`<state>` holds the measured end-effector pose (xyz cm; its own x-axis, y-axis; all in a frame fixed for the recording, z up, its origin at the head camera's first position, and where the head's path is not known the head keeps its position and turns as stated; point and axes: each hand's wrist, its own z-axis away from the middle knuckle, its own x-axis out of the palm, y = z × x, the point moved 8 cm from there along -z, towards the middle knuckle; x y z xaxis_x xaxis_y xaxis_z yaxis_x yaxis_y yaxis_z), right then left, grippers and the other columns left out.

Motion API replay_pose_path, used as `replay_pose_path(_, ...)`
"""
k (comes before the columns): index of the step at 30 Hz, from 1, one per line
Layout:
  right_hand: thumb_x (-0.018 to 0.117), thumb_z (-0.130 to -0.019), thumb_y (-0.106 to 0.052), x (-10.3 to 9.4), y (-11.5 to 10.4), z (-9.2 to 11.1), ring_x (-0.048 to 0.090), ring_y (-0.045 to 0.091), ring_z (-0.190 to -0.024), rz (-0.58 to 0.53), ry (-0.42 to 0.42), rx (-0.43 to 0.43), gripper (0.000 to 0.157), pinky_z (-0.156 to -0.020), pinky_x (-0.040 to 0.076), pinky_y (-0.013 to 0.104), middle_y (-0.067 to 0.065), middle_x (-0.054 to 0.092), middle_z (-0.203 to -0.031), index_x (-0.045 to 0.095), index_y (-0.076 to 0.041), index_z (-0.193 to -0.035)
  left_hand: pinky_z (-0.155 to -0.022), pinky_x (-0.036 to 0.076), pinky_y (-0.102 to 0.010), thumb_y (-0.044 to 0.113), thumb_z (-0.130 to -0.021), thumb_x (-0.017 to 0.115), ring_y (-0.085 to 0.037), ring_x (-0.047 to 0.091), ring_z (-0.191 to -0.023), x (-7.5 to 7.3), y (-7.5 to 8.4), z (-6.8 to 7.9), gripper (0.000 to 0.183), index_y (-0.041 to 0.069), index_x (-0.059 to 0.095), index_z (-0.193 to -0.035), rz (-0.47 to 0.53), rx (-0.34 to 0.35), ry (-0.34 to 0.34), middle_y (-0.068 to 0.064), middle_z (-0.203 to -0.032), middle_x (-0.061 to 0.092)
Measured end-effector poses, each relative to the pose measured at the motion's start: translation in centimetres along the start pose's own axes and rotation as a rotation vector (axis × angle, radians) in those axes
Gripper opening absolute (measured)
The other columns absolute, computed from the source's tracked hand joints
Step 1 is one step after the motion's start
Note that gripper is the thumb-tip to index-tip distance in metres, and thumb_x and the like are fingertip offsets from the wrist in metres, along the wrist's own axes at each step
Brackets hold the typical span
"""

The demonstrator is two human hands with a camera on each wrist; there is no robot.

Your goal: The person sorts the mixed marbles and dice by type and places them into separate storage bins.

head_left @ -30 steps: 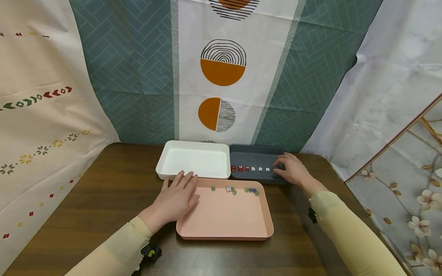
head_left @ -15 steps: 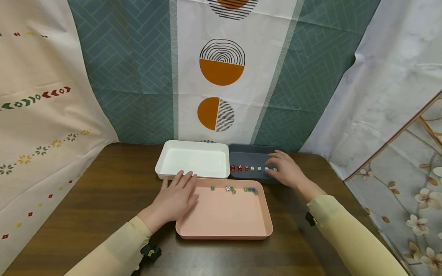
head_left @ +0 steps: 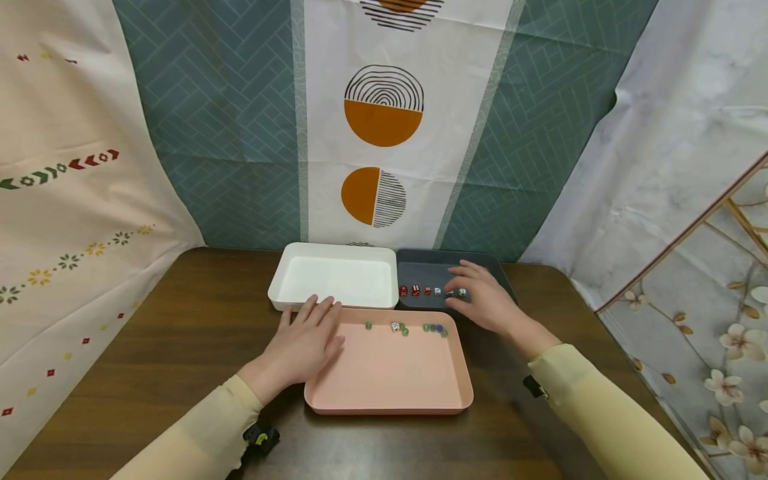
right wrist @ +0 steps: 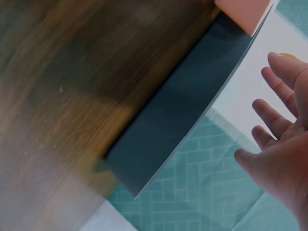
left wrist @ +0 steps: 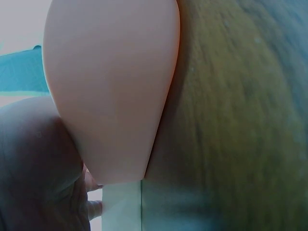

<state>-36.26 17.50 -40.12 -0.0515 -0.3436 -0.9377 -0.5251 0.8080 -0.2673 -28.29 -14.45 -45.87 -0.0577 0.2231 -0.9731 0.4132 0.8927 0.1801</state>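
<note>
My right hand (head_left: 483,297) is over the front of the dark grey tray (head_left: 429,260), fingers pointing left and loosely bent. The right wrist view shows its spread fingers (right wrist: 272,118) with nothing between them. Below the fingertips runs a row of dice: red dice (head_left: 415,291) at the left, then white dice (head_left: 437,291). One white die is partly covered by a finger, and another white die (head_left: 462,292) shows between thumb and fingers. My left hand (head_left: 300,347) rests with straight, spread fingers across the left corner of the pink tray (head_left: 390,380), fingertips at the white tray's front rim.
The white tray (head_left: 339,273) stands left of the dark tray, both behind the pink one. Along the pink tray's back lie a larger white die (head_left: 395,327), several small green pieces (head_left: 369,325) and blue pieces (head_left: 440,328). Patterned cloths (head_left: 252,167) hang behind the brown table (head_left: 180,347).
My right hand has moved left along the row of dice, and it now covers the row's right end. A white die showed there half a second ago. The left hand has stayed still.
</note>
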Motion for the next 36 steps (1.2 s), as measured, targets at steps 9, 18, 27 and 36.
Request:
replay_pose_path(9,0.085,-0.1,-0.019,0.3,-1.9,0.2,0.03,0.041,-0.163,-0.008,-0.003,-0.033,0.025,-0.127,0.027,0.07,0.018,0.056,-0.162,0.081,-0.01,-0.123,-0.121,0.021,-0.083,0.042,-0.115,0.057,-0.049,0.028,-0.162,0.0,-0.1,-0.2,0.068,0.003,0.043,-0.169,-0.01,-0.001,0.003,-0.02,-0.174,0.039)
replay_pose_path(18,0.087,-0.098,-0.019,0.6,-3.5,0.3,0.031,0.041,-0.163,-0.013,0.003,-0.089,0.02,-0.127,0.03,0.067,0.017,0.058,-0.161,0.082,-0.014,-0.118,-0.121,0.021,-0.083,0.042,-0.115,0.057,-0.049,0.028,-0.163,0.0,-0.1,-0.2,0.067,0.003,0.043,-0.169,-0.005,-0.006,-0.004,-0.02,-0.174,0.039)
replay_pose_path(27,0.087,-0.098,-0.02,1.2,-4.8,0.5,0.031,0.04,-0.163,-0.04,0.006,-0.118,0.018,-0.127,0.031,0.067,0.015,0.058,-0.16,0.082,-0.017,-0.116,-0.121,0.02,-0.083,0.041,-0.115,0.058,-0.049,0.028,-0.163,0.0,-0.1,-0.1,0.068,0.003,0.043,-0.168,-0.002,-0.01,-0.01,-0.02,-0.174,0.039)
replay_pose_path(36,0.09,-0.094,-0.015,1.6,-6.6,0.3,0.036,0.043,-0.161,-0.061,0.022,-0.198,0.018,-0.125,0.035,0.065,0.018,0.062,-0.155,0.083,-0.016,-0.111,-0.12,0.021,-0.083,0.041,-0.115,0.058,-0.049,0.027,-0.163,0.0,0.0,0.0,0.067,0.003,0.043,-0.168,0.005,-0.011,-0.008,-0.02,-0.174,0.039)
